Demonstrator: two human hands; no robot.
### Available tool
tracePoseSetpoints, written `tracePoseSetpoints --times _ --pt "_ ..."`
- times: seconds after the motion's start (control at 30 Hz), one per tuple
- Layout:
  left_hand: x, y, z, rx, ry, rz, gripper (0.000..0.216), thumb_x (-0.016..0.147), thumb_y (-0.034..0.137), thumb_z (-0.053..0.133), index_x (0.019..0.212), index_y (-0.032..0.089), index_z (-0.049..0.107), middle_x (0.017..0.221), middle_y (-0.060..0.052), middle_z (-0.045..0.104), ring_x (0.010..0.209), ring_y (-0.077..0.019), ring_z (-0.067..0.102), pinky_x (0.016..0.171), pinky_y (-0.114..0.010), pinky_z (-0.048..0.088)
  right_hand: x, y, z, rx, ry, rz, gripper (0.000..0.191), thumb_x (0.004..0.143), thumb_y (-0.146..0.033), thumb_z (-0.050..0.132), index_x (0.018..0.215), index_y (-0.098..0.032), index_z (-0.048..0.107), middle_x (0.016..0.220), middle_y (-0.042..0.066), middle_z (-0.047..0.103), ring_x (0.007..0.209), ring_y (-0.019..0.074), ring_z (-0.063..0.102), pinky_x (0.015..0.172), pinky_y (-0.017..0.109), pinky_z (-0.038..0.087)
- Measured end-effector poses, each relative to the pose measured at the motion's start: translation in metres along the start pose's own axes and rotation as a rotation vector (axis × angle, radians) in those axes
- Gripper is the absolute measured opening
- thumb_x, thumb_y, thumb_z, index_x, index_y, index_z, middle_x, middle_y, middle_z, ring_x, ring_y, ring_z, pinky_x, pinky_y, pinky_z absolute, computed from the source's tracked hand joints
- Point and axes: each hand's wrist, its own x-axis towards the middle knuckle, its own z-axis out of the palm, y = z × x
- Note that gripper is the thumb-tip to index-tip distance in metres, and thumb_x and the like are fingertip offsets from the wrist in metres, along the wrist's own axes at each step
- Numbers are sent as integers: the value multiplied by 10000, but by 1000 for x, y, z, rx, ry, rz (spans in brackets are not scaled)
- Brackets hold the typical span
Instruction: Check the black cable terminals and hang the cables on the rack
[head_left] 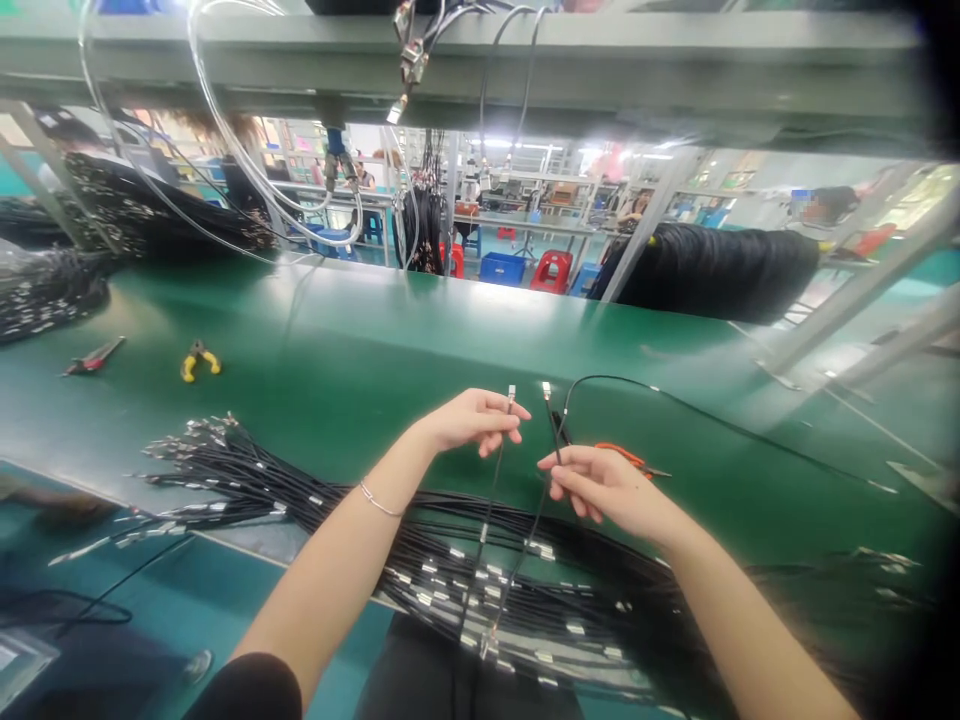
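Observation:
My left hand (472,418) is closed in a pinch on a black cable (491,495), just below the silvery connector (512,391) at its upper end. To the right, my right hand (604,488) pinches a second black cable (538,522), whose bright metal connector (546,388) stands up beyond the fingers. Both cables hang down toward my lap, over a thick bundle of black cables (292,492) with pale labels along the table's front edge. Beside the right hand lies an orange-handled tool (621,455), partly hidden by it.
Yellow-handled pliers (199,361) and a red-handled tool (95,357) lie on the green table (352,385) at left. A single black cable (720,418) curves across the right side. Hanging coils (720,270) stand behind the table. A metal beam (637,85) spans overhead.

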Motion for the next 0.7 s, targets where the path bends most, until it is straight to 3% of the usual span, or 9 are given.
tracePoseSetpoints --times 0.1,0.23,0.37,0.53,0.7 --pt "-2 0 6 18 -36 14 412 749 320 783 1078 93 684 800 -79 695 477 -75 566 426 -190 465 13 4 -2 26 4 -31 453 811 -508 667 1050 -123 673 843 77 674 596 102 514 479 217 398" --pt "1 -3 14 33 42 66 356 737 312 791 995 80 714 817 -111 716 590 -111 627 441 -173 481 16 17 7 126 101 -24 367 746 -477 741 850 -127 714 755 69 678 615 118 547 510 228 415" --pt "2 -7 31 -49 122 33 327 707 309 814 928 85 726 855 -126 732 631 -141 674 536 -216 557 11 18 16 280 102 31 328 661 -428 818 684 -143 657 655 44 657 595 120 568 523 225 433" --pt "2 -10 46 -123 200 -11 337 655 291 850 882 73 733 725 -97 719 582 -153 676 515 -226 572 9 15 24 380 108 119 409 573 -415 871 619 -163 552 566 7 612 503 98 527 475 215 417" --pt "2 -10 50 -135 211 -28 335 637 280 858 867 68 737 719 -90 717 569 -146 672 505 -227 582 10 18 29 411 78 152 472 531 -399 897 600 -175 486 536 -16 587 479 91 519 462 211 415"
